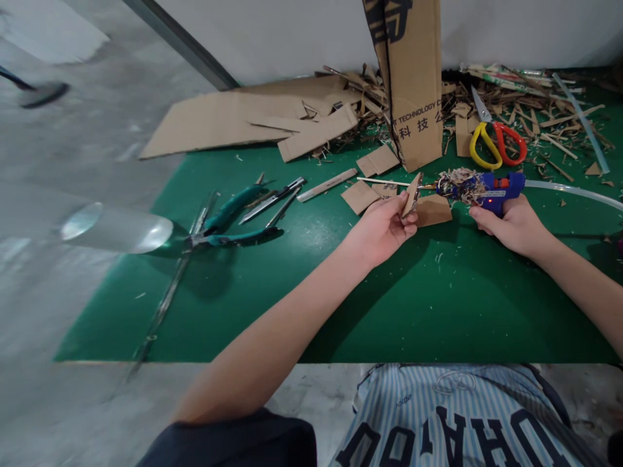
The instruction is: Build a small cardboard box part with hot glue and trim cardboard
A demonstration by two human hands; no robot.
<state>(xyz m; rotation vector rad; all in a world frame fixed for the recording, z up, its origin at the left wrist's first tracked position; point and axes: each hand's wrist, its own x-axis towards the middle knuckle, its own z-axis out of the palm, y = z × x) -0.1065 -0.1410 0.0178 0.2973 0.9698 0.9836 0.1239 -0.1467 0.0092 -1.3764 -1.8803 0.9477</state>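
Between the fingers of my left hand [387,227] is a small piece of cardboard [413,193], held tilted on edge. My right hand [520,224] is wrapped round the handle of a blue glue gun [501,188]. Cardboard shreds cling to the gun's front, and its metal nozzle points left, right by the cardboard piece; whether they touch I cannot tell. A clear glue stick [574,190] runs out of the gun's back. Beneath and behind my left hand lie flat cardboard pieces [360,196] and a thin wooden stick [382,182].
Yellow and red scissors [497,144] lie behind the glue gun. A tall cardboard panel [416,84] stands at the back among cardboard scraps [535,117]. Green-handled pliers [228,224], a utility knife [272,200] and a clear cylinder [117,228] are to the left on the green table [272,298].
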